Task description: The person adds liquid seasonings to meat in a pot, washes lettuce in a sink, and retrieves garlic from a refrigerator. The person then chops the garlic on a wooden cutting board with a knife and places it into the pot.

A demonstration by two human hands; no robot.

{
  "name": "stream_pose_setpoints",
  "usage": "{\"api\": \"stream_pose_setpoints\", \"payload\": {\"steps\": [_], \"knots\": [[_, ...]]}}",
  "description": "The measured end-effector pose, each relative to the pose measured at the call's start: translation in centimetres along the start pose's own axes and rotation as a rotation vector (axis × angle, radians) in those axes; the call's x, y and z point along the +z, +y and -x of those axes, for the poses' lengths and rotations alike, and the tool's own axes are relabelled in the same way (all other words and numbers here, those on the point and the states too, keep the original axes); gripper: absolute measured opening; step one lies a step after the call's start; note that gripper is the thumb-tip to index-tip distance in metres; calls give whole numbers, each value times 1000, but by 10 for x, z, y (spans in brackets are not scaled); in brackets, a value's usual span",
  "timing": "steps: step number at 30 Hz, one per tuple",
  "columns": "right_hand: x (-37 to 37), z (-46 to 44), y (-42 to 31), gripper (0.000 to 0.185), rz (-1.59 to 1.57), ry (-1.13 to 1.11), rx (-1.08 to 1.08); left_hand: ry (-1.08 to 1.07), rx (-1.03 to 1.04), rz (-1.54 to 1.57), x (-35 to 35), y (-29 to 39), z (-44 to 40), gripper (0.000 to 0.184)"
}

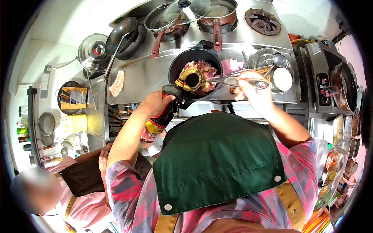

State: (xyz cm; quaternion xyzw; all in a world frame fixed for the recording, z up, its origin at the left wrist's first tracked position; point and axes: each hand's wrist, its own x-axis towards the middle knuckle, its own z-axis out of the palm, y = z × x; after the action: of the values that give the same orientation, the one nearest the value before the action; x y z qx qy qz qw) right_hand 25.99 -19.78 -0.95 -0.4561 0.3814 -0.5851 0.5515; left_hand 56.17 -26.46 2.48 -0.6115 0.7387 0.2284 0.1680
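My left hand [156,103] is wrapped round a bottle of dark sauce [153,130] with a red and yellow label. The bottle is tilted, its neck at the near left rim of a black pot [176,63]. With closed fingers, my right hand [254,88] grips the handle of a ladle [192,80]. Dark liquid lies in the ladle's bowl, which is over the pieces of meat [210,72] in the pot. Whether liquid is flowing from the bottle just now, I cannot tell.
Behind the pot stand two pans with red-brown handles [217,35], a glass lid [187,11] and a bare burner [262,21]. A metal bowl [259,58] with utensils sits at right. A pink cloth [232,64] lies beside the pot. Another person [83,184] is at lower left.
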Motion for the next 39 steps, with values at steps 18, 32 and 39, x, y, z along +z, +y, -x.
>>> {"api": "stream_pose_setpoints", "payload": {"steps": [18, 32, 39], "knots": [[-9, -5, 11, 14, 1, 57, 24, 310, 53, 182, 9, -3, 17, 57], [-20, -8, 32, 16, 742, -366, -587, 350, -151, 339, 46, -29, 44, 50], [-36, -3, 17, 18, 941, -465, -621, 426, -228, 510, 74, -29, 71, 49]]}}
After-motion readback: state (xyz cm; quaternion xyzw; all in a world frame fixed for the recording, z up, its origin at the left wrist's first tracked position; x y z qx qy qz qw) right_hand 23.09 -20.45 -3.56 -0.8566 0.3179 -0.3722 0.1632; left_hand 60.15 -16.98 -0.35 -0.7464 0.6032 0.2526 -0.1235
